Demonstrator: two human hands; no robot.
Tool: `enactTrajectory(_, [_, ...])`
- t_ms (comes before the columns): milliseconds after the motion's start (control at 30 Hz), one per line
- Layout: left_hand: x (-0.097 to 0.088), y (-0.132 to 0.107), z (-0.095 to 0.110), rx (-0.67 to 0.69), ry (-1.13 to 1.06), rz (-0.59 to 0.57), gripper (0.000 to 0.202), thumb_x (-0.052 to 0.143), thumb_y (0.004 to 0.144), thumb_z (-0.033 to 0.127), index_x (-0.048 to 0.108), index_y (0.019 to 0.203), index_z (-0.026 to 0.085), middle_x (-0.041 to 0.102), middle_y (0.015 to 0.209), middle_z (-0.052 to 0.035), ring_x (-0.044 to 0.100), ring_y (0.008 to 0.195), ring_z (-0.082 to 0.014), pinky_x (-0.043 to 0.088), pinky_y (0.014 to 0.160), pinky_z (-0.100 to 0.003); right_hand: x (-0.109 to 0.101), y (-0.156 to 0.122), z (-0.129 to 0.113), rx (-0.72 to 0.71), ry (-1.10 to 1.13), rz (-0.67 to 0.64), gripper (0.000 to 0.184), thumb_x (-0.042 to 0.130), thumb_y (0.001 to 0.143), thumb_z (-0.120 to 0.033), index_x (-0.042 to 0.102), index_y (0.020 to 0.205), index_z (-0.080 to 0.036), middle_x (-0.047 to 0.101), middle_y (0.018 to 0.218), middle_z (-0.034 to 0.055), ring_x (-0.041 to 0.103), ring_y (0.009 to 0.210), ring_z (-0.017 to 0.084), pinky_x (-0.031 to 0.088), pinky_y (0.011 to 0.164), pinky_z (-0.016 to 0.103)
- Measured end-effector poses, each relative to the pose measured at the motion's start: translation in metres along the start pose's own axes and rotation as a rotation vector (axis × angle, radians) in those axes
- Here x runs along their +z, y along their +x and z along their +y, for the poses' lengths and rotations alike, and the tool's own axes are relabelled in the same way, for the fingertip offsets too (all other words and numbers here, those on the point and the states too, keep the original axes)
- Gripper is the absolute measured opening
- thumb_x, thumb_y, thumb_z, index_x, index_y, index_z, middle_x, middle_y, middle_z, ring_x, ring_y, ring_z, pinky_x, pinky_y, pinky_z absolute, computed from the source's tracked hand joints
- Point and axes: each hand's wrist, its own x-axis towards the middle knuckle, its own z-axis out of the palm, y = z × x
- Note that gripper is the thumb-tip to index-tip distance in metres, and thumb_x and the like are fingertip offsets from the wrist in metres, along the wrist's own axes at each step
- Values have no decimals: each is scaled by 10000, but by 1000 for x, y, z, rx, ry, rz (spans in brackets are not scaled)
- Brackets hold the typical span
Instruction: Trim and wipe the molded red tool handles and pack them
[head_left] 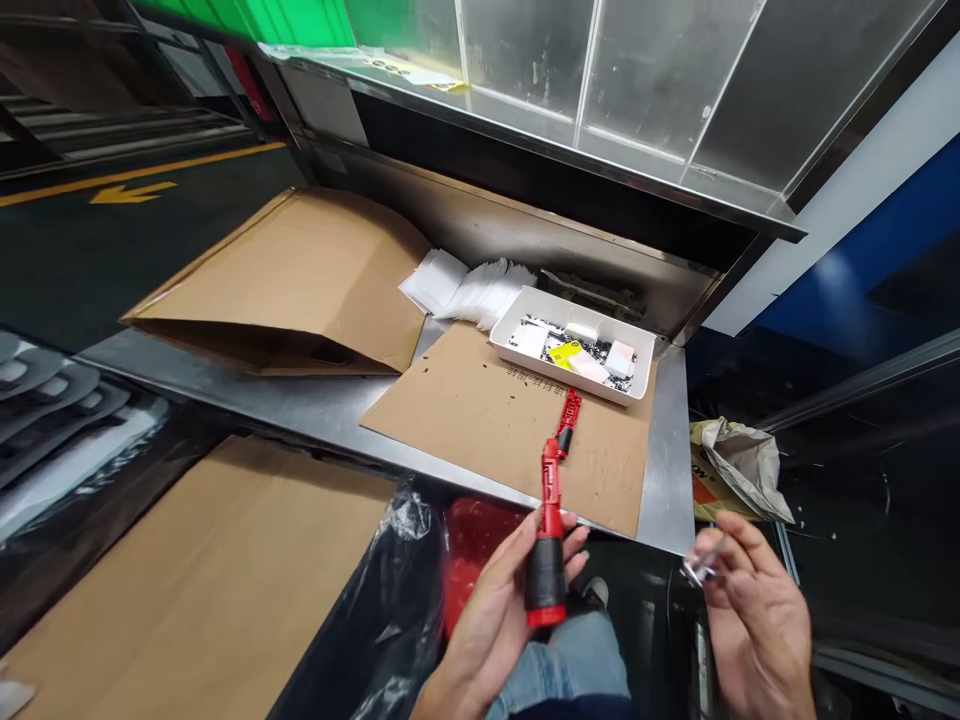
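Red-black tool (549, 545) clamped in left hand (491, 600); right hand (761, 610) pinches shiny piece (699, 573), blurred.

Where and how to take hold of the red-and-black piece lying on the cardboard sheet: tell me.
Best, I'd judge, to pinch the red-and-black piece across its narrow middle, from above and the right: it lies long and slim on the cardboard sheet, far end close to the white tray, with the held red tool crowding its left.
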Motion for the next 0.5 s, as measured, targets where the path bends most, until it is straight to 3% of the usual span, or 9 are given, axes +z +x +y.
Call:
enactTrajectory(67, [-14,10,9,-83,-63,-21,370,459,974,218,532,1282,26,729,1030,-167,725,868,-210,615,734,-282,-3,33,28,63,-334,-30,517,551,851,-599,485,1178,-204,731,932,86,715,875,219,586,765,343])
enactTrajectory(133, [-25,16,16,-171,-147,-94,386,386,996,234,520,1312,56,724,968,-141,713,744,-161,603,648,-243,3,66,63,111,-591,-121,520,552,814,-627,531,1074,-177,724,905,106,711,887,250,566,797,374])
enactTrajectory(267, [-36,20,23,-205,-218,-101,394,359,1002,243,528,1305,57,683,812,-90,629,552,-97,563,538,-199,28,117,121,182,-970,-292,341,616,864,-472,616,1001,-160,696,847,53,684,832,221,526,828,413])
enactTrajectory(400, [-37,19,23,-137,-188,9,381,407,997,266,558,1237,12,688,766,-85,608,497,-93,547,475,-186,48,151,142,188,-1281,-406,284,595,930,-372,609,1107,-150,669,1005,46,649,922,194,520,870,429])
enactTrajectory(500, [-42,17,20,12,-79,166,322,564,929,231,609,1159,9,723,758,-94,657,542,-136,577,501,-209,56,167,146,163,-1411,-447,291,593,935,-371,606,1125,-152,662,1057,55,648,947,197,533,867,426])
